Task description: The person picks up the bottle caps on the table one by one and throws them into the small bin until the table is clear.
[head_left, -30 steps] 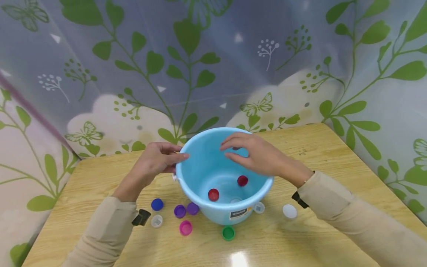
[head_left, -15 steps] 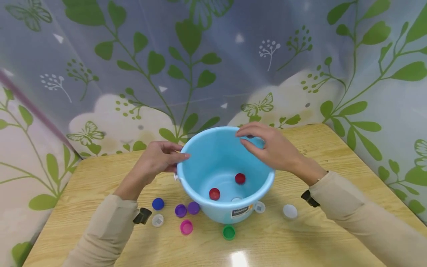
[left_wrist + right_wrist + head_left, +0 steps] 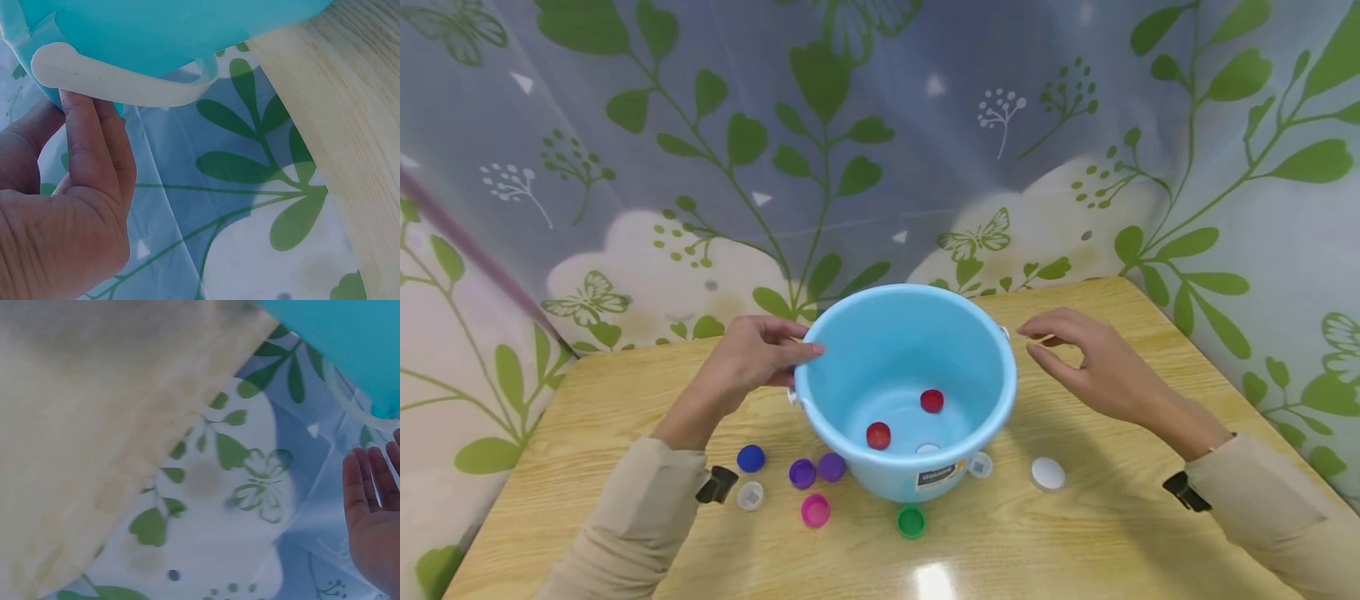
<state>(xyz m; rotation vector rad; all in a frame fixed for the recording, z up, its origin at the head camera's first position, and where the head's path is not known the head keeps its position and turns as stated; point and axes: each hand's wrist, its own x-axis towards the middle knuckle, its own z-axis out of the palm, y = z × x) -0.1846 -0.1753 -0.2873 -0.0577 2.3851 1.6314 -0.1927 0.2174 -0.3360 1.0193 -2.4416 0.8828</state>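
A light blue bucket (image 3: 917, 333) stands on the table, with two red bottle caps (image 3: 878, 435) and part of a white cap (image 3: 928, 448) visible on its floor. My left hand (image 3: 739, 364) holds the bucket's left rim, thumb over the edge and fingers outside. In the left wrist view, those fingers lie beside the white handle (image 3: 125, 81). To the right of the bucket, my right hand (image 3: 1097, 362) hovers apart from the rim, fingers loosely bent and nothing seen in it. The right wrist view shows its palm and fingers near the bucket's handle.
In front of the bucket lie blue (image 3: 751, 458), pink (image 3: 816, 510) and green (image 3: 912, 522) caps, two purple caps (image 3: 802, 473) and a clear one (image 3: 750, 495). A translucent cap (image 3: 980, 464) and a white cap (image 3: 1047, 473) are at right. Patterned cloth (image 3: 850, 167) hangs behind the wooden table.
My right hand has moved right, from above the bucket's opening to outside its right rim. The far red cap has shifted slightly left in the bucket. My left hand stays on the rim.
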